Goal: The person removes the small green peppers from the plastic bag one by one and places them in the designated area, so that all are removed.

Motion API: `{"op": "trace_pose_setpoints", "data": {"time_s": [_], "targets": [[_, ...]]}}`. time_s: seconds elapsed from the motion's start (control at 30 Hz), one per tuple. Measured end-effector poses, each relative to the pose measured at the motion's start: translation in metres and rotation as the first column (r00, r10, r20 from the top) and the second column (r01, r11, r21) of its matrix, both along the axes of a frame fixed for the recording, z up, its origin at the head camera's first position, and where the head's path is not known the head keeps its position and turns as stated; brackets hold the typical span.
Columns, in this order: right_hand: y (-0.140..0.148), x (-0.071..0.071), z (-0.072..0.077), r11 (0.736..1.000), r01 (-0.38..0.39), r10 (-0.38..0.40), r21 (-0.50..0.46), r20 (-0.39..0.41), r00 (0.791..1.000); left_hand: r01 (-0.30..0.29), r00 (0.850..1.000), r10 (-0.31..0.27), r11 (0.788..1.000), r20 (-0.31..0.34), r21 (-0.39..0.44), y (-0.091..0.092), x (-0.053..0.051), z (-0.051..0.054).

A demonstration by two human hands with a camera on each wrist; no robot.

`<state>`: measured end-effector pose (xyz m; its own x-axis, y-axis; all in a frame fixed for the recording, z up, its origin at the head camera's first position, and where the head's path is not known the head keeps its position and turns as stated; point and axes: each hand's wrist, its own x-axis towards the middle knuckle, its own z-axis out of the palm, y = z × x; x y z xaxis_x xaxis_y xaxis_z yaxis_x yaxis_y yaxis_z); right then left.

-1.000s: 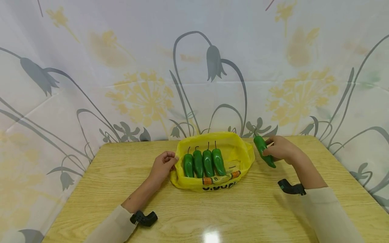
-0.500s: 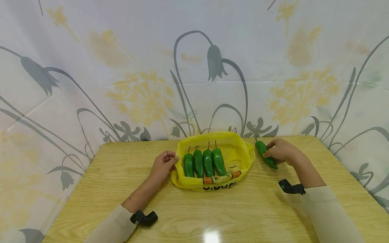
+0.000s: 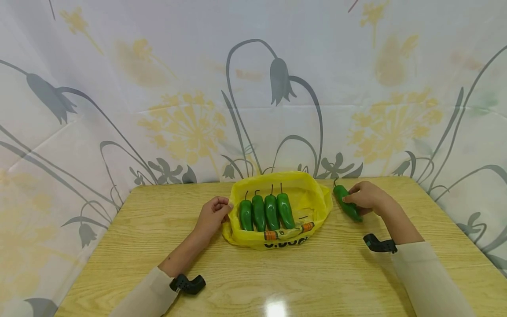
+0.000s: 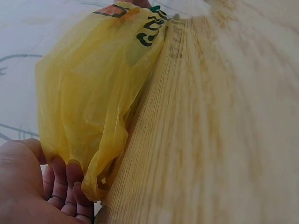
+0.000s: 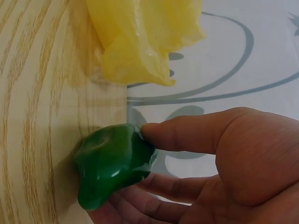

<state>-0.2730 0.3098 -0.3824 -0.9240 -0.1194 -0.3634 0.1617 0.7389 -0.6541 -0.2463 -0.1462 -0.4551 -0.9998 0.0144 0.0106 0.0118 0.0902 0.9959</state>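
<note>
A yellow plastic bag (image 3: 277, 176) lies with its mouth spread wide on the table, and several green peppers (image 3: 259, 213) rest in a row inside it, stems pointing to the back. My left hand (image 3: 211, 215) pinches the bag's left edge between thumb and fingers; the left wrist view shows the fingertips (image 4: 74, 172) against the thin plastic. To the right of the bag, my right hand (image 3: 366, 197) holds a single green pepper (image 3: 345, 203) between thumb and fingers. In the right wrist view this pepper (image 5: 110, 158) is seen end-on, at the wooden surface.
The wooden table (image 3: 222, 277) reaches back to a white curtain (image 3: 253, 88) printed with grey and yellow flowers. A black camera (image 3: 379, 243) sits on the right wrist, another black camera (image 3: 188, 285) on the left.
The right hand has lowered its pepper slightly, down to the table right of the bag. The left hand and the bag have stayed in place.
</note>
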Motion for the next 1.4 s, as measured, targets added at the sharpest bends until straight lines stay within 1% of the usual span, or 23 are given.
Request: {"op": "trace_pose_setpoints", "data": {"time_s": [0.17, 0.3, 0.43, 0.57, 0.73, 0.83, 0.97, 1.17, 1.4], "targets": [[0.001, -0.001, -0.002, 1.0, -0.001, 0.001, 0.008, -0.009, 1.0, 0.005, 1.0, -0.005, 1.0, -0.001, -0.001, 0.0, 0.002, 0.001], [0.0, -0.001, -0.002, 1.0, 0.006, -0.006, 0.003, -0.002, 1.0, 0.004, 1.0, -0.004, 1.0, 0.005, -0.004, -0.001, 0.003, 0.001], [0.0, 0.0, -0.001, 1.0, 0.009, -0.009, 0.017, -0.007, 1.0, -0.002, 1.0, 0.002, 1.0, 0.008, 0.001, -0.001, 0.002, 0.0], [0.0, 0.001, 0.002, 0.998, 0.004, -0.001, 0.067, -0.052, 0.999, -0.002, 1.0, 0.002, 1.0, 0.007, -0.001, 0.0, 0.002, 0.001], [-0.001, 0.006, 0.013, 0.988, -0.009, 0.03, 0.157, -0.134, 0.991, 0.001, 1.0, -0.001, 1.0, 0.006, -0.007, 0.001, 0.001, 0.002], [-0.004, 0.009, 0.019, 0.985, -0.008, 0.038, 0.173, -0.172, 0.984, 0.002, 1.0, -0.002, 1.0, 0.004, -0.009, 0.001, 0.001, 0.004], [-0.014, 0.013, 0.025, 0.985, 0.005, 0.036, 0.17, -0.237, 0.971, 0.005, 1.0, -0.005, 1.0, 0.006, -0.009, 0.002, 0.0, 0.005], [-0.038, 0.023, 0.033, 0.987, 0.012, 0.048, 0.158, -0.369, 0.928, 0.01, 1.0, -0.01, 1.0, 0.006, -0.006, 0.001, 0.0, 0.004], [-0.062, 0.032, 0.033, 0.993, -0.016, 0.067, 0.118, -0.45, 0.891, 0.011, 1.0, -0.01, 1.0, 0.007, -0.013, 0.0, 0.001, 0.003]]}}
